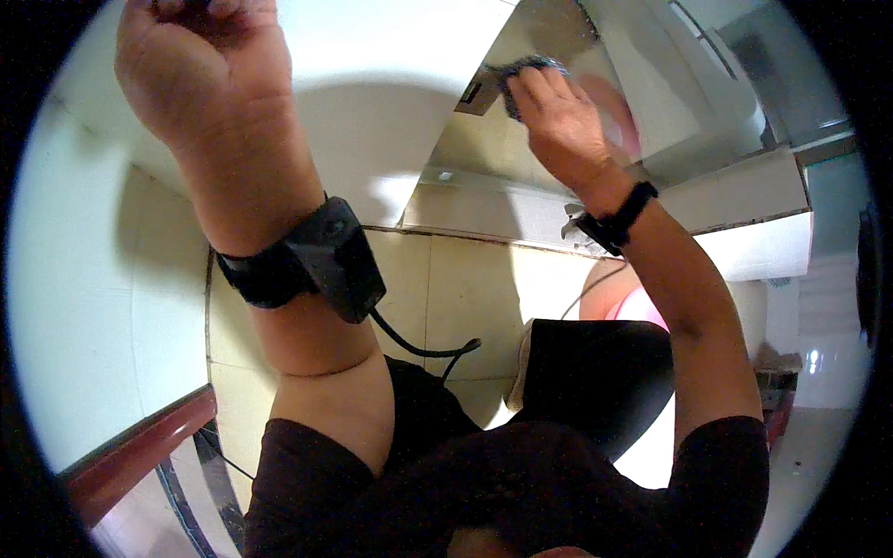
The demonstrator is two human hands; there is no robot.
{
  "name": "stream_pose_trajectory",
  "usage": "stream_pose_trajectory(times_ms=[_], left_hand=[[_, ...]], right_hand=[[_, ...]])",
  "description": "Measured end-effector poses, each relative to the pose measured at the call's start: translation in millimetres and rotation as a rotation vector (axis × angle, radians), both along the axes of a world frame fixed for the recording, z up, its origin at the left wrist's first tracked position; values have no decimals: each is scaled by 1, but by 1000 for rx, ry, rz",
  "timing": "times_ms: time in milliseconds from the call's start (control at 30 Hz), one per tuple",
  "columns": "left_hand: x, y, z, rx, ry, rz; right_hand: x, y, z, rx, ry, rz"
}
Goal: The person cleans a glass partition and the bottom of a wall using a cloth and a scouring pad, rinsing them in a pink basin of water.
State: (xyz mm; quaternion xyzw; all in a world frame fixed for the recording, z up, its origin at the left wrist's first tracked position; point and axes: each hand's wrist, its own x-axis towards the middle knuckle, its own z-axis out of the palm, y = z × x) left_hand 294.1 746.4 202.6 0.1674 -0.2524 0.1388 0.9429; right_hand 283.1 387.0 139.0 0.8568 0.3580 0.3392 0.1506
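Note:
My left hand (202, 77) is raised close to the camera at the upper left, palm side showing. Its fingers curl over and run past the top edge, so anything inside them is hidden. At the upper right, my right hand (558, 118) holds a dark, crumpled scouring pad or cloth (515, 84) against a glossy panel (481, 150). The panel carries blurred reflections, one of them pinkish, beside the hand. Each wrist wears a black strap, and a boxy black device (338, 258) with a cable sits on the left one.
A reddish-brown rail (146, 446) with dark metal bars stands at the lower left. Pale floor tiles (453, 293) lie below my arms. A pink, rounded object (638, 307) shows partly behind my right forearm. The device's black cable (425, 351) hangs in a loop.

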Motion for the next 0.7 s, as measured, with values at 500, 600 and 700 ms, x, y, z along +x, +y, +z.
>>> stream_pose_trajectory(times_ms=[500,600,700], left_hand=[[2,0,-1,-12,-9,14],[0,5,0,16,1,46],[-2,-1,5,21,-31,-21]], right_hand=[[13,32,10,61,194,-21],[14,19,16,66,78,143],[18,13,17,34,30,157]])
